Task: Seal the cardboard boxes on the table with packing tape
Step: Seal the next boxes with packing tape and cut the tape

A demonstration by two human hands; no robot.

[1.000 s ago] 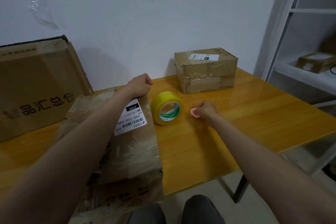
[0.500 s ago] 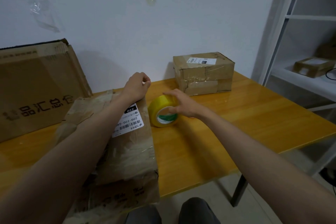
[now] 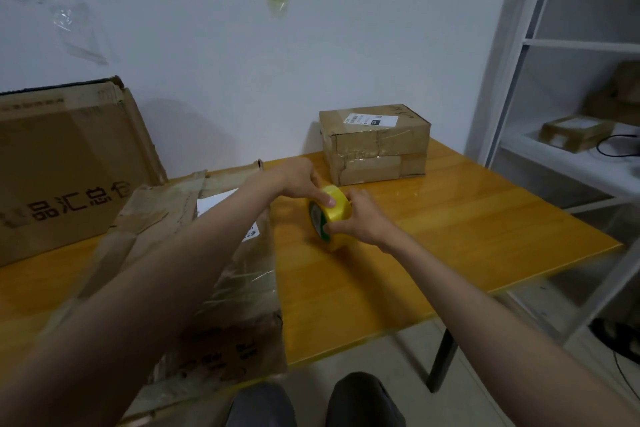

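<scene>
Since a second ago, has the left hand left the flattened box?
Yes. The left hand has moved right, off the flattened box, toward the taped box, and now grips the tape roll with the right hand.

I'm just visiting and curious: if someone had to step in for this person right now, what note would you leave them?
Right hand grips the yellow tape roll; left hand pinches its top edge.
The roll is just above the table, beside the flattened box with the shipping label.
The small box at the back already carries tape.
No tape pulled out yet.
Left: pull out tape and seal the near box.
</scene>
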